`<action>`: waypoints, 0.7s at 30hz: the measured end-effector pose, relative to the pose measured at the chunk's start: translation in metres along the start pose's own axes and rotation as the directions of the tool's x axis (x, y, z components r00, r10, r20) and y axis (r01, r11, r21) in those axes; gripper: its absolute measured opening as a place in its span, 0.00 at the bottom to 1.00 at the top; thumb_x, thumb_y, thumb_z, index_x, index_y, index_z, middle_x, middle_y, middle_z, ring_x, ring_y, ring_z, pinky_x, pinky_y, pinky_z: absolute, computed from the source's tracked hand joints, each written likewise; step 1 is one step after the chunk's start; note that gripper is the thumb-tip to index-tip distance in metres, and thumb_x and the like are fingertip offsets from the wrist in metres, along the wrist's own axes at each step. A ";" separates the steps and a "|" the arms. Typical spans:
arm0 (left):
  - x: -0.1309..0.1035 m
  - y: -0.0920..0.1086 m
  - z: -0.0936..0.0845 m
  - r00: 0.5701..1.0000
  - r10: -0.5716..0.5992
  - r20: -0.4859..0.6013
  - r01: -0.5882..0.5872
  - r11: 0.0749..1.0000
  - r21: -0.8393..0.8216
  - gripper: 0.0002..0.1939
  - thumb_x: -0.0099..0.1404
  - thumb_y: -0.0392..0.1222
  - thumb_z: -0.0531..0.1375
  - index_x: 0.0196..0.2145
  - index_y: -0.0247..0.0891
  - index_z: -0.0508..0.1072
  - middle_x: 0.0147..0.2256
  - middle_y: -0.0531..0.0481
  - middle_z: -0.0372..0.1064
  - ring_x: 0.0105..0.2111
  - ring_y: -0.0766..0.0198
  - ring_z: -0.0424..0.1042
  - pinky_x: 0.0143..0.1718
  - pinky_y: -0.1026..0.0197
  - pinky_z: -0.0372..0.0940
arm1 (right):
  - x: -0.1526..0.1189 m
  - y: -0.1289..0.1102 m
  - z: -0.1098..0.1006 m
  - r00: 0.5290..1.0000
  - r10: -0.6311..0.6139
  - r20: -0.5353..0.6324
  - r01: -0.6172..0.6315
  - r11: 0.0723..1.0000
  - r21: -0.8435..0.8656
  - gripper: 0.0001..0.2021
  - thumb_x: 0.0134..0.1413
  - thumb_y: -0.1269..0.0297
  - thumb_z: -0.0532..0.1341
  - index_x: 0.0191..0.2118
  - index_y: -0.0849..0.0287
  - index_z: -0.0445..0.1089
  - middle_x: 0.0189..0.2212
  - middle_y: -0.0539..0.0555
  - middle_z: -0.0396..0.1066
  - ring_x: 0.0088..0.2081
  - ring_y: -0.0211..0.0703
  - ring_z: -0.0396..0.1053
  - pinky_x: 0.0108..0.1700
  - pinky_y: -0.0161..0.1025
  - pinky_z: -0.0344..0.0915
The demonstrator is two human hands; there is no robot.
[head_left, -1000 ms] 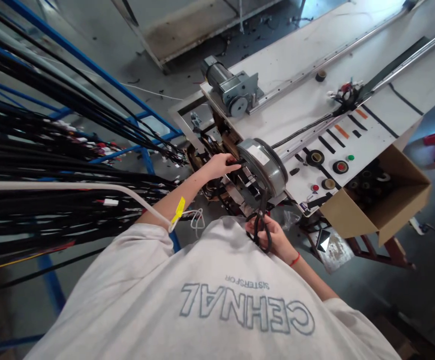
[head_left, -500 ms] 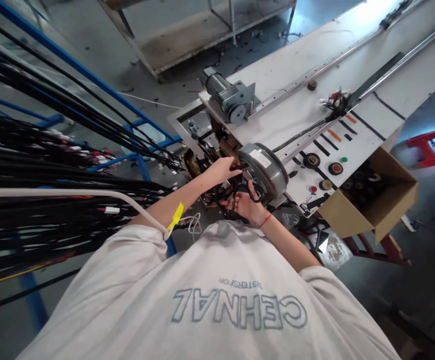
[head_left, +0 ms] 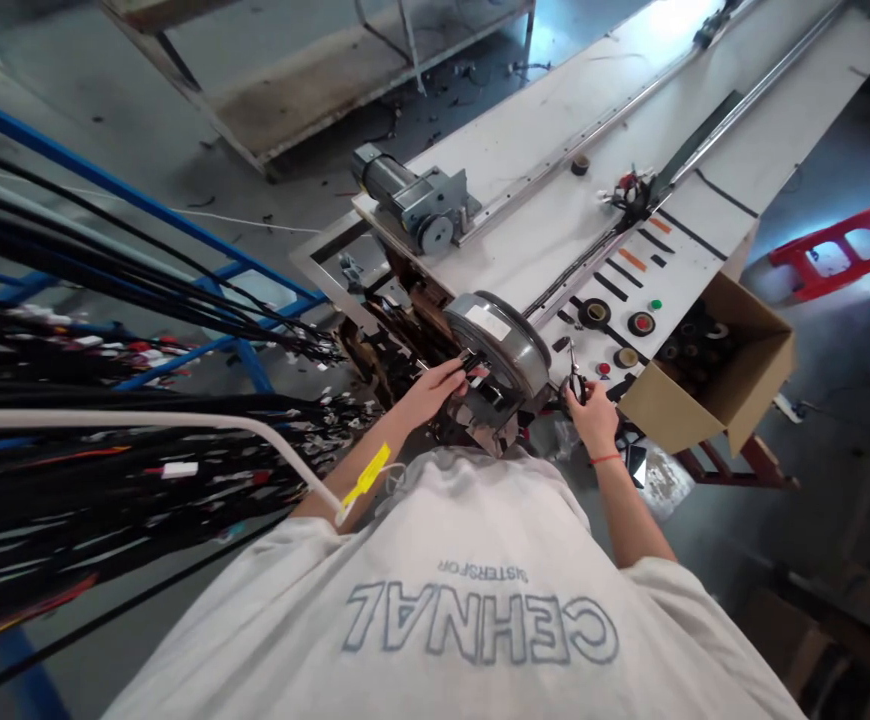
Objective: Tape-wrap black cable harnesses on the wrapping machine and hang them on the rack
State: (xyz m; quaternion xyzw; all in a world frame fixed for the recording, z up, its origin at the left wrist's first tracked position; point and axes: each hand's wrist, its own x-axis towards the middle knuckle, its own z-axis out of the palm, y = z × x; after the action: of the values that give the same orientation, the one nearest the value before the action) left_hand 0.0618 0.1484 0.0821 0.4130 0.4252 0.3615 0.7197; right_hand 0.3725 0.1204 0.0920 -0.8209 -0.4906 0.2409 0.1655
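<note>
A grey ring-shaped machine head with a white label is mounted at the near end of the long white bench. My left hand is at its left opening, fingers pinched on a black cable bundle; part of the bundle is hidden by the ring. To the right of the ring, at the bench's near edge, my right hand grips scissors by their dark handles, blades pointing away from me.
A grey motor stands on the white bench. Tape rolls, buttons and tape strips lie right of the rail. An open cardboard box adjoins the bench. Black cables hang on a blue rack at left.
My right hand has left the cables by the ring and moved right, where it now holds scissors. My left hand stays at the ring. The view has shifted slightly.
</note>
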 end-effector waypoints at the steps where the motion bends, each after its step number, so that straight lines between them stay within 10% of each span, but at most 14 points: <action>1: -0.002 -0.001 0.006 0.999 0.006 -0.038 -0.009 0.997 -0.081 0.31 0.62 0.59 0.61 0.54 0.34 0.71 0.44 0.40 0.74 0.33 0.63 0.71 0.36 0.61 0.67 | 0.012 0.004 0.007 1.000 -0.014 -0.013 0.012 0.994 -0.112 0.19 0.55 0.55 0.60 0.48 0.62 0.67 0.39 0.61 0.72 0.41 0.53 0.70 0.47 0.47 0.66; 5: 0.013 0.001 0.016 0.967 -0.248 0.052 0.252 0.921 -0.297 0.21 0.63 0.54 0.58 0.43 0.33 0.74 0.33 0.43 0.73 0.26 0.67 0.68 0.26 0.65 0.63 | 0.046 0.002 0.026 0.975 -0.219 -0.040 0.202 0.944 -0.260 0.19 0.60 0.58 0.54 0.51 0.63 0.70 0.52 0.66 0.65 0.52 0.53 0.65 0.55 0.45 0.62; 10: 0.039 0.007 0.025 0.907 -0.361 0.218 0.371 0.929 -0.005 0.22 0.61 0.59 0.58 0.24 0.36 0.69 0.11 0.62 0.41 0.12 0.74 0.38 0.16 0.67 0.43 | 0.127 0.000 -0.011 0.943 -0.260 -0.206 0.180 0.924 -0.338 0.20 0.62 0.60 0.52 0.52 0.66 0.69 0.62 0.68 0.54 0.61 0.54 0.56 0.62 0.46 0.54; 15: 0.035 0.015 0.041 0.982 -0.188 -0.023 0.156 0.732 0.663 0.19 0.59 0.57 0.57 0.23 0.38 0.71 0.13 0.51 0.61 0.18 0.59 0.64 0.25 0.61 0.57 | 0.214 0.016 -0.063 0.985 -0.011 -0.174 -0.058 0.921 -0.386 0.28 0.64 0.55 0.52 0.64 0.68 0.58 0.63 0.70 0.56 0.62 0.60 0.54 0.62 0.53 0.52; 21: 0.027 0.010 0.047 0.951 -0.023 -0.309 0.246 0.665 0.705 0.18 0.58 0.58 0.52 0.29 0.41 0.70 0.32 0.43 0.75 0.37 0.48 0.74 0.38 0.56 0.64 | 0.233 0.032 -0.062 0.997 0.023 -0.067 -0.046 0.928 -0.370 0.30 0.66 0.55 0.49 0.68 0.66 0.52 0.62 0.67 0.61 0.62 0.58 0.58 0.63 0.53 0.50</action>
State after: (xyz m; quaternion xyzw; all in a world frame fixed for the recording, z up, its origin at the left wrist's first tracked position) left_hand 0.1130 0.1629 0.0964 0.5805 0.6593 0.1585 0.4508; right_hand 0.5240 0.3097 0.0724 -0.8529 -0.5075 0.1213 0.0182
